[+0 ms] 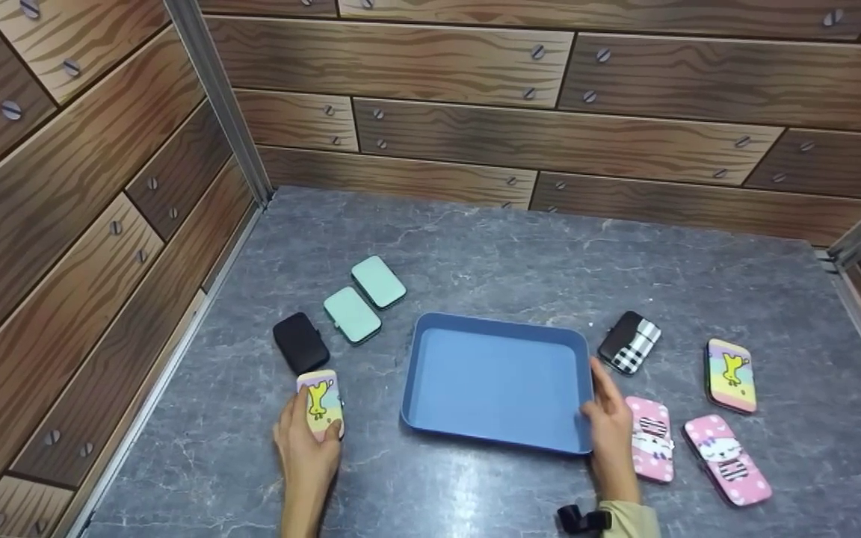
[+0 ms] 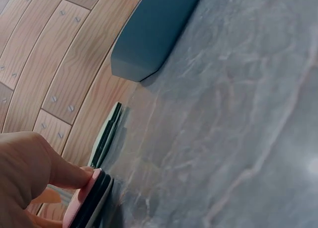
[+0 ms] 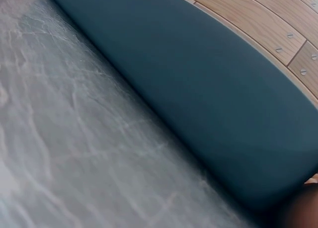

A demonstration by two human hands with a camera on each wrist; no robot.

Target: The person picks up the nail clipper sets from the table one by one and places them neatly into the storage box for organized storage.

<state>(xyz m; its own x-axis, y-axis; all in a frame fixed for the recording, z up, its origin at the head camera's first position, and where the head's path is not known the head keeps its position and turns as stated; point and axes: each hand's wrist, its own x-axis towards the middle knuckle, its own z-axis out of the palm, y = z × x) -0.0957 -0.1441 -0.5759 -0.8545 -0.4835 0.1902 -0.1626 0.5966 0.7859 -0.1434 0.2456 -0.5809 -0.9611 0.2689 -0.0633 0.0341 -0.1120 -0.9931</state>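
Observation:
My left hand (image 1: 303, 442) grips a small pastel case with a yellow giraffe print (image 1: 320, 400) by its sides, thumb on the right edge. In the left wrist view, this case (image 2: 85, 204) shows its dark side seam between thumb and fingers. A blue rectangular tray (image 1: 498, 381) lies in the middle with nothing inside. At its right side my right hand (image 1: 611, 433) holds the wall, thumb over the rim and fingers along the outside. The right wrist view is mostly filled by the tray's outer wall (image 3: 189, 84).
Left of the tray lie a black case (image 1: 301, 343) and two mint cases, one (image 1: 353, 315) nearer than the other (image 1: 379, 282). To the right are a black-and-checked case (image 1: 630, 342), another giraffe case (image 1: 731, 376) and two pink cases (image 1: 652, 441). Wood-patterned walls (image 1: 400, 60) enclose the grey surface.

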